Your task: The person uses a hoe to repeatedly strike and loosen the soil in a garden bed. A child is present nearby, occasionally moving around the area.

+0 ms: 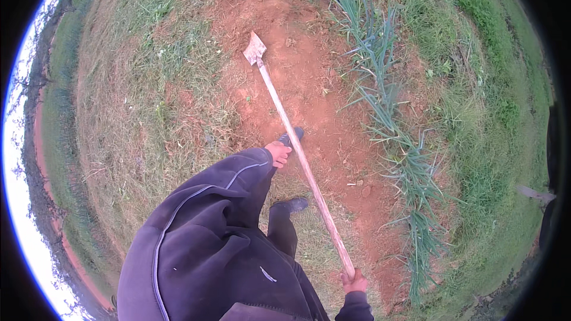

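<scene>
A long-handled hoe [306,169] slants across the middle of the view, its pale wooden shaft worn and soil-stained. Its flat, dirt-smeared blade [254,49] rests at the far end on bare reddish soil. My right hand [355,282], low in the view, is wrapped round the near end of the shaft. Just left of the shaft's middle is my left hand [279,154], fingers loosely bent and apart, seemingly off the wood and holding nothing. Beneath the shaft, one dark shoe [292,137] shows partly beyond the left hand; the other shoe [289,205] is nearer.
A row of leafy green onion-like plants [380,77] runs along the right of the bare soil strip [321,101]. Cut, dry grass [160,101] covers the left side. Thicker green grass [482,160] grows beyond the plants. A grey post-like piece [535,194] stands at the far right.
</scene>
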Demonstrator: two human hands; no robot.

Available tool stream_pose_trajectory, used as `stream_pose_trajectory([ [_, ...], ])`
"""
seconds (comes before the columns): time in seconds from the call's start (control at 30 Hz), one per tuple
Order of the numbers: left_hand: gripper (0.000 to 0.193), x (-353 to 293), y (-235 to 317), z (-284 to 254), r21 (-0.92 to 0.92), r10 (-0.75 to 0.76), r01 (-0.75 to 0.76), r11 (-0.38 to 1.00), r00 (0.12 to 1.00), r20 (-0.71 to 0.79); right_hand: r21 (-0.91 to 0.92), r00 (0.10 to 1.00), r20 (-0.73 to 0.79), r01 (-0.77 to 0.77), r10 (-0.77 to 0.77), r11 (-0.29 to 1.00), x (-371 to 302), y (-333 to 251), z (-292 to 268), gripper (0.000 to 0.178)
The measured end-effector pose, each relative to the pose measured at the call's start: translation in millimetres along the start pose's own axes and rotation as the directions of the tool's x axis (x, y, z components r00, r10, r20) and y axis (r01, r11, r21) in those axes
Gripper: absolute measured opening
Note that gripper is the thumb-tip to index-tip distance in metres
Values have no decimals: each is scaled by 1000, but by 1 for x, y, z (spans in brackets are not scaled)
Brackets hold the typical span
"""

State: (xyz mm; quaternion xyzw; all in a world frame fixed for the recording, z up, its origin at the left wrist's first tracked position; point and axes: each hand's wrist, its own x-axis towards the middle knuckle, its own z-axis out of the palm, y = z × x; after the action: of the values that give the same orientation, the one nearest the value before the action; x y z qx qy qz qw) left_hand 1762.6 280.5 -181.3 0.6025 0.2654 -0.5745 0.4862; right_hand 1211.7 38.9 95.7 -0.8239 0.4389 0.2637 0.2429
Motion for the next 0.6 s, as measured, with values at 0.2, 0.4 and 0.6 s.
stream_pose_trajectory([
  [0.2,35,-130,-36,-197,183,100,-39,982,935,-341,-424,944,-22,-306,328,853,190,129,92,27],
  [0.4,34,-162,-52,-257,207,154,-43,977,815,-559,-358,825,-247,-565,508,743,260,148,116,21],
  [0.6,44,-49,-52,-56,310,175,-121,943,973,-151,-409,968,-45,-242,245,880,166,148,84,35],
])
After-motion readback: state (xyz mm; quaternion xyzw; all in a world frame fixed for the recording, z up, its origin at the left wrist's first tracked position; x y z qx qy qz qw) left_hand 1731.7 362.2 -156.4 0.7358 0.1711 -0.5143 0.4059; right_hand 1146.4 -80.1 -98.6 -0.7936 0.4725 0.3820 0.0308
